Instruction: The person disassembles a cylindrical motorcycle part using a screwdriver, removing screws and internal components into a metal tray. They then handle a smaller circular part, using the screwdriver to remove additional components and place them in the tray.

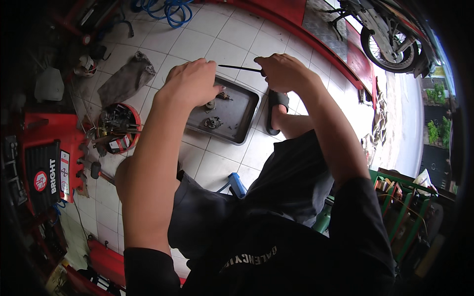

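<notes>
My right hand point(286, 73) is closed on a thin dark rod point(239, 67), whose narrow end points left toward my other hand. My left hand point(190, 83) has its fingers curled; whatever they hold, if anything, is hidden behind the knuckles. Both hands are raised over the far side of a dark grey tray point(254, 111) on the floor. In the tray lie a round metal part with openings point(213, 122), another round metal piece point(211, 105) close to my left hand, and a small dark cylindrical part point(225, 96). A few tiny pieces lie beside them.
A red bowl of tools and parts point(136, 118) stands left of the tray, near a grey cloth point(129, 78). A red machine point(47, 158) is farther left. Blue hose point(173, 12) coils at the back. A motorcycle wheel point(387, 49) is at the far right, beyond a red platform point(321, 47).
</notes>
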